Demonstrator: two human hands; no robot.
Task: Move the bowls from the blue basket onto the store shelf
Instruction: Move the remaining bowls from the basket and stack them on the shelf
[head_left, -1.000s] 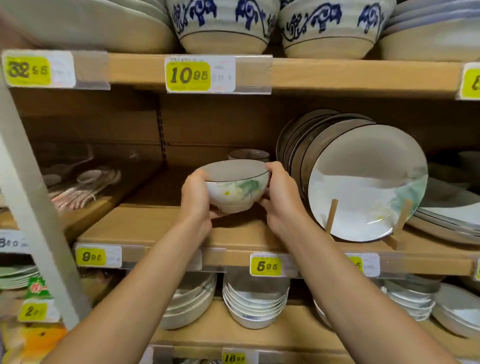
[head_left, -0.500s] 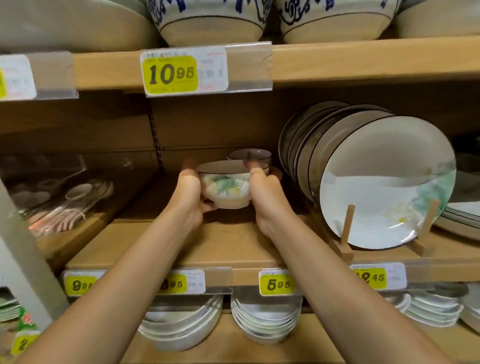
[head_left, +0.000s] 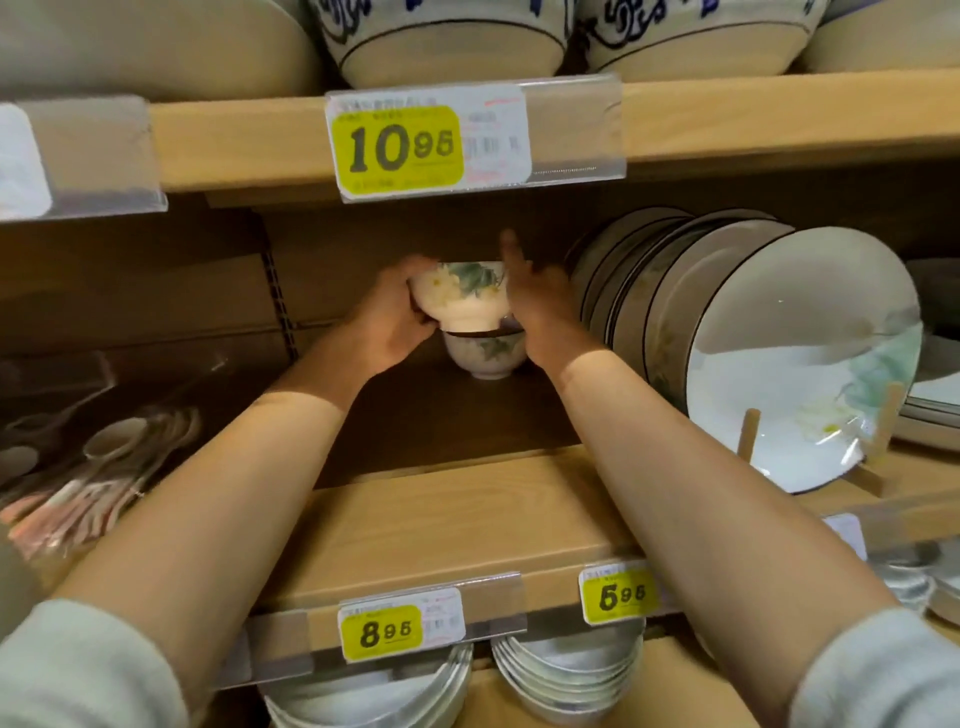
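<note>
A small white glazed ceramic bowl with a green-and-yellow flower print is held deep at the back of the pale wooden store shelf. It is tipped slightly and poised just over a second matching floral bowl that stands on the shelf. Its foot appears to be entering the lower rim, though contact cannot be confirmed. The held bowl's left wall is gripped by the left hand, fingers curled round it. The right hand is laid against the right wall with one finger raised straight; whether the others are clasped round the bowl cannot be told. The held bowl is judged light but rigid, slick-glazed and easily chipped (ceramic on ceramic is unforgiving), so it is best supported at opposite walls below the rim and lowered squarely. A row of large white round plates is propped just to the right, and clearance there should be minded.
</note>
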